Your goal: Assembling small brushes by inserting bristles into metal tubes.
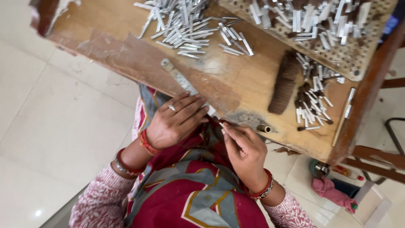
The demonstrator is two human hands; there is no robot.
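1. Two hands are seen at the near edge of the wooden surface (253,84), above a red patterned garment.
2. Left hand (175,122) is laid flat, fingers spread, on the near end of a long metal file (185,84); the file is pressed onto the surface edge, no closed grip.
3. Right hand (244,150) is closed in a pinch grip on a small silver metal piece (220,125), held by thumb and fingertips.
4. The piece is held just beside the file's near end, at the surface edge, between the two hands; contact with the file cannot be told.
5. A small brass tube (264,128) is lying on the surface just beyond the right hand.
6. A heap of silver strips (185,25) is spread at the far side; a dark brush (284,82) is lying further right.
7. A perforated board (337,55) loaded with more strips is set at the far right corner.
8. Red bangles are worn on both wrists; a ring is seen on the left hand.
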